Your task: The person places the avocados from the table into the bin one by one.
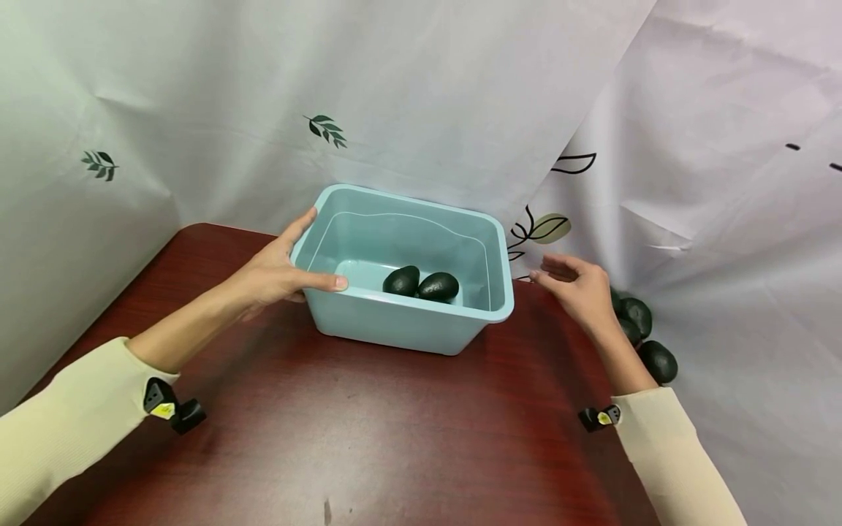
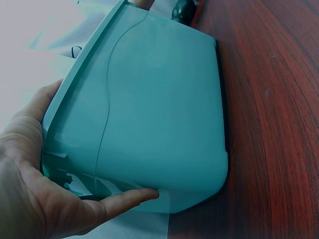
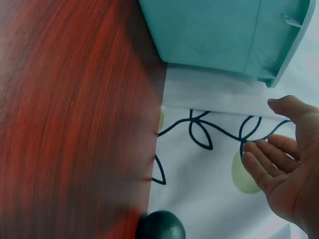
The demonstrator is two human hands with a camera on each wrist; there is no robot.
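In the head view, a blue bin (image 1: 395, 321) is set by the table's (image 1: 395, 424) far edge, a broad stretch of tabletop in front. Its left end is gripped by the left hand (image 1: 272, 276); the right hand (image 1: 582, 292) is held apart, fingers loosely bent. Two avocados (image 1: 438, 287) are contained; four others (image 1: 658, 361) are seen at right, partly hidden. In the left-wrist view, the bin's inside is hidden. In the right-wrist view, one avocado is cut off.

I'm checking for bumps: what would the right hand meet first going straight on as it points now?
The right hand would likely meet the right end of the blue bin, though with depth unclear it might pass above.
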